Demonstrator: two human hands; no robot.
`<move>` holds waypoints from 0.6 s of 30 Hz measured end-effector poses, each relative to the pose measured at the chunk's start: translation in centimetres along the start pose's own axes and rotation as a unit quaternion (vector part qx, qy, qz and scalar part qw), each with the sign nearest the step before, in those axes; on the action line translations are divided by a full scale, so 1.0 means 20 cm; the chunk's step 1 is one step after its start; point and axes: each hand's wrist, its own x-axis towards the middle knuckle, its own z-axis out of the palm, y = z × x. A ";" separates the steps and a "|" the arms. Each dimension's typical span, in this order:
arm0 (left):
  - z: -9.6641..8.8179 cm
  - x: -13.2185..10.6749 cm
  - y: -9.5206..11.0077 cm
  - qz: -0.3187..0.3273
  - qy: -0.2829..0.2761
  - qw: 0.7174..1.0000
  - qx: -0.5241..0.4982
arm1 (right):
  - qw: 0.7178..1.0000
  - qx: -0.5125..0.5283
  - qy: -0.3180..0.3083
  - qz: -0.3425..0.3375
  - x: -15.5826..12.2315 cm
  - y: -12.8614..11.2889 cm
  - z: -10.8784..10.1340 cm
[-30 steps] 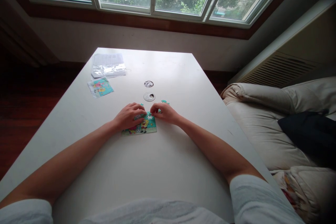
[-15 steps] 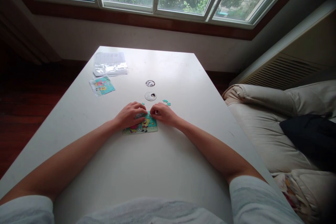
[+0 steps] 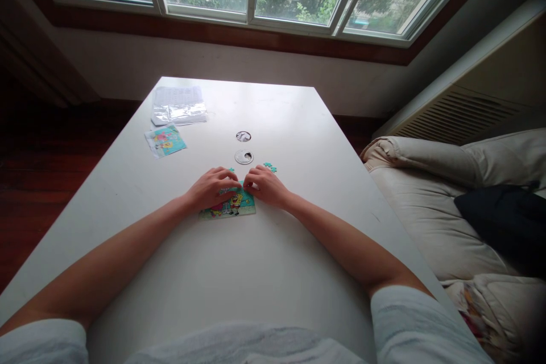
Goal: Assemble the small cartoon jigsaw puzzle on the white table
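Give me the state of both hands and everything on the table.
Puzzle: largely assembled, flat, partly covered
Left hand: on puzzle, fingers curved
Right hand: fingers bent at puzzle; grip unclear
Loose pieces: off the puzzle
Two discs: flat, apart
Picture card: picture side up
Plastic sleeve: flat

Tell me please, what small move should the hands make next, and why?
Perhaps the right hand should press lightly at the far edge of the puzzle: its fingertips are close together there, and the left hand lies across the puzzle, well placed to steady it. Whether those fingertips hold anything is hidden.
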 end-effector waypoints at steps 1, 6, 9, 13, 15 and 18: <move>0.00 0.00 0.00 0.004 -0.002 1.000 0.002 | 1.000 0.002 -0.003 -0.005 0.00 0.01 0.00; 0.00 0.00 0.00 0.010 -0.007 1.000 0.010 | 0.999 0.020 -0.012 -0.042 -0.04 0.08 -0.03; 0.00 0.00 0.00 0.010 -0.007 1.000 0.010 | 0.998 0.022 -0.016 -0.058 -0.05 0.10 -0.05; 0.01 0.00 0.00 0.009 -0.005 1.000 0.008 | 0.997 0.007 -0.026 -0.068 -0.05 0.10 -0.05; 0.01 0.00 0.00 0.009 -0.007 1.000 0.012 | 0.997 0.001 -0.029 -0.073 -0.05 0.09 -0.06; 0.00 0.00 0.00 0.010 -0.014 1.000 0.021 | 0.996 -0.003 -0.032 -0.078 -0.05 0.08 -0.07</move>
